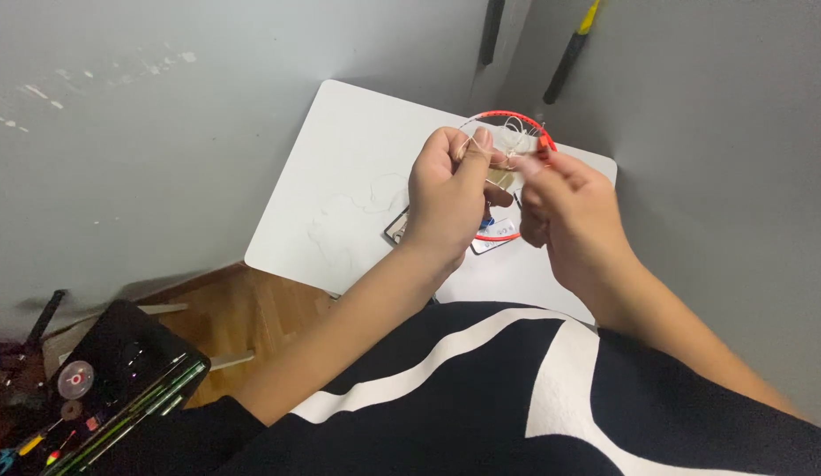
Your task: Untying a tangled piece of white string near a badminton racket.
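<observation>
Over a small white table, both hands are raised around a red ring with pale thread strung across it. My left hand grips the ring's left side, thumb pressed near the rim. My right hand pinches the thread between thumb and forefinger close to the ring's middle. The lower part of the ring shows between my hands. Loose thread trails in curls on the tabletop.
A small flat card or packet lies on the table under my hands. Grey walls close in behind and to the right. On the wooden floor at lower left stands a black case with thin rods and small bobbers.
</observation>
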